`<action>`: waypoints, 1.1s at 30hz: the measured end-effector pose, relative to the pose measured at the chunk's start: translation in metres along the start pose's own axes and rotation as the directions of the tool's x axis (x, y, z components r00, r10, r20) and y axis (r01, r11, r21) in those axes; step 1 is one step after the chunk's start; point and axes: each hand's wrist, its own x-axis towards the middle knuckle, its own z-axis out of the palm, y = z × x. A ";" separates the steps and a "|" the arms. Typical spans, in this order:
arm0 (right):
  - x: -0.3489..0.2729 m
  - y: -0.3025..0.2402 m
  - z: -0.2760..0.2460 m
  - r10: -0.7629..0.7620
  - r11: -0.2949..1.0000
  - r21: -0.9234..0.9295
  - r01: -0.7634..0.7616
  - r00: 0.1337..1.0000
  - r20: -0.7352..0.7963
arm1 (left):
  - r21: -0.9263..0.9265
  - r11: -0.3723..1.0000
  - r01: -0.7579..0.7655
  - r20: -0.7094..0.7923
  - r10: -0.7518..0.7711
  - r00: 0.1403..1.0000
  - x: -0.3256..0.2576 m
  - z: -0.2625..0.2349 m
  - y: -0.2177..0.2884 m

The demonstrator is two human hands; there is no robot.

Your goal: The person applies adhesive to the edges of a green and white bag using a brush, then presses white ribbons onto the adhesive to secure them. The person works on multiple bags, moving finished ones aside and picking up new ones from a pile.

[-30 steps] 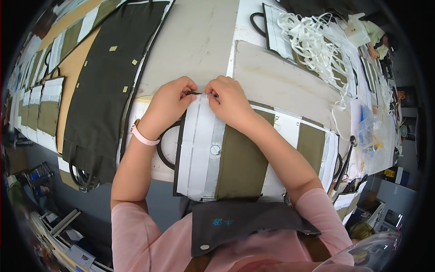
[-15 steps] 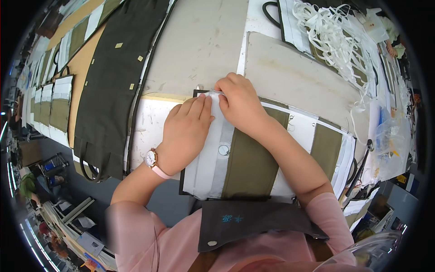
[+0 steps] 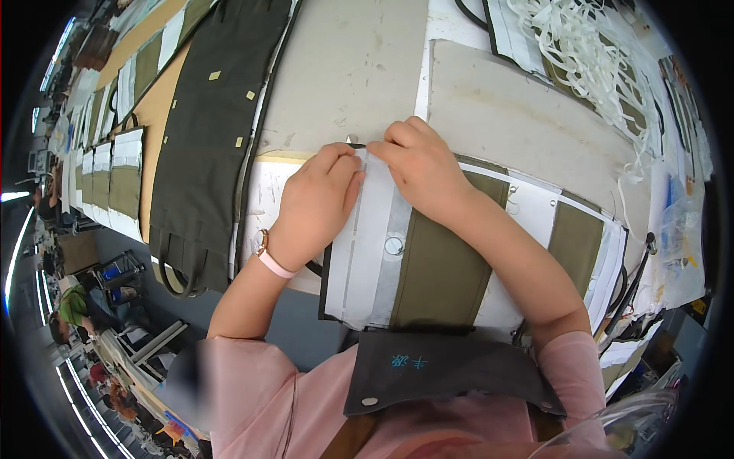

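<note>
A fabric panel [image 3: 447, 268] with olive, white and grey bands and a dark bound edge lies in front of me. A round metal snap [image 3: 394, 245] sits on its pale strip. My left hand [image 3: 317, 203] is bent over the panel's far left corner, its fingers curled onto the edge and the thumb beside them. My right hand [image 3: 427, 172] pinches the far edge just to the right of it, thumb and forefinger together. Both hands hide part of that edge. A small pointed metal piece [image 3: 349, 139] shows just beyond the fingers.
On the left lies a long dark fabric piece [image 3: 206, 115] with small yellow patches and handle loops. Similar olive and white pieces [image 3: 126, 172] are beyond it. A tangle of white tape [image 3: 585, 50] lies at the far right, near a clear plastic bag [image 3: 680, 229].
The view has shifted, moving the scene slightly rightward. My left fingers, flat on the panel before, are now curled at its far edge. My right hand still pinches there.
</note>
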 end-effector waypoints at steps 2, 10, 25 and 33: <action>0.000 0.000 -0.002 -0.019 0.999 -0.040 0.020 1.000 0.023 | -0.062 0.997 0.041 -0.023 -0.042 0.999 0.004 -0.001 -0.002; 0.001 -0.002 0.001 -0.093 0.980 -0.176 0.091 0.996 -0.001 | -0.116 0.992 -0.051 0.009 0.053 0.999 0.016 -0.003 -0.023; -0.002 0.003 0.006 0.049 0.995 -0.085 -0.056 0.996 -0.078 | 0.094 0.982 -0.161 0.027 0.159 0.987 0.003 -0.002 -0.002; -0.002 -0.005 -0.006 -0.079 0.976 -0.203 0.083 0.997 0.025 | 0.121 0.982 -0.147 0.093 0.137 0.986 0.007 -0.003 -0.002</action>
